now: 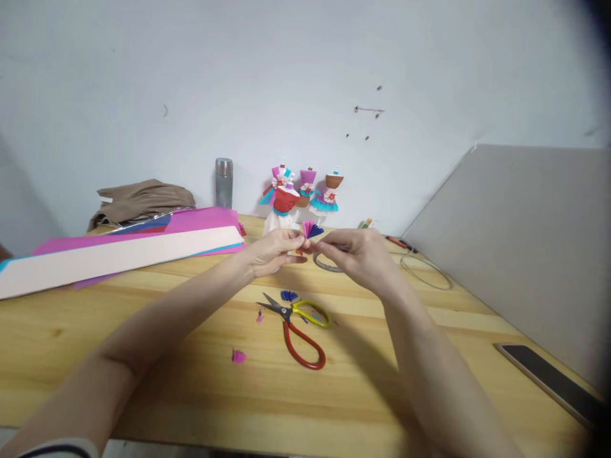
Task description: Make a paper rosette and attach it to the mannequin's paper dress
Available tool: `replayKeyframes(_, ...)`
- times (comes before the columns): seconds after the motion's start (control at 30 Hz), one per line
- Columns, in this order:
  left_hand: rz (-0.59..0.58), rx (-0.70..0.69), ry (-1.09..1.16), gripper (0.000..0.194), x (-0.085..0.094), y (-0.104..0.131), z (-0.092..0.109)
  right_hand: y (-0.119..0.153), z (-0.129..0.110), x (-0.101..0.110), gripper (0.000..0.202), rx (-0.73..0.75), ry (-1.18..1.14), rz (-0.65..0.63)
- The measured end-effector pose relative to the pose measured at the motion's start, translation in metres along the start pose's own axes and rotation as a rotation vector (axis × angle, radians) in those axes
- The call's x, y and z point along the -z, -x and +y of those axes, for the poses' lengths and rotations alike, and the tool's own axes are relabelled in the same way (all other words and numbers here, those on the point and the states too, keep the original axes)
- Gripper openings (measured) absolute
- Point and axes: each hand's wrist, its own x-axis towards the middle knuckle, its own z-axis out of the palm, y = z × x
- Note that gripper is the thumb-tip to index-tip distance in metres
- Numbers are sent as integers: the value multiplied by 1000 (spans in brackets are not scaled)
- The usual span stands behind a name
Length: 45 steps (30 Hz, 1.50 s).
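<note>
My left hand is closed in a pinch at the base of a small pleated paper fan, half pink and half dark blue. Close against it, the fingertips of my right hand are pressed together, with a thin grey ring, like a narrow roll of tape, hanging under them. Whether the right fingers also touch the fan is hidden. Below both hands lie open scissors with one yellow and one red handle. Around them are a folded dark blue paper piece and a pink scrap.
Little paper dress figures stand by the wall behind my hands. Leftward are coloured paper sheets, brown cloth and a grey flask. A phone and a cable lie right, beside an upright grey panel.
</note>
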Motion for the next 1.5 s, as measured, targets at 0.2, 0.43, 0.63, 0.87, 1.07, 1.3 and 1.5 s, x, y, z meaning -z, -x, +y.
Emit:
replayKeyframes(0.2,71,-23,45,30,-5,1,1,1,-3,-3,27,89,68,19)
replayKeyframes(0.43,-56,-34,170,24,-12,7,9,-3,15,-3,24,42,-147,13)
replayKeyframes(0.63,-15,14,153,25,-12,8,10,-5,23,0,23,-32,-399,-18)
replayKeyframes(0.87,-74,53,191,17,-13,10,10,-8,36,-1,29,-42,-533,-45)
replayKeyframes(1.07,-76,33,180,22,-13,10,12,-6,22,-3,21,129,-142,309)
replayKeyframes(1.3,-72,25,192,29,-15,11,13,0,-3,-14,10,313,55,450)
replayKeyframes(1.5,-84,33,169,33,-14,11,11,-2,-6,-23,15,271,36,437)
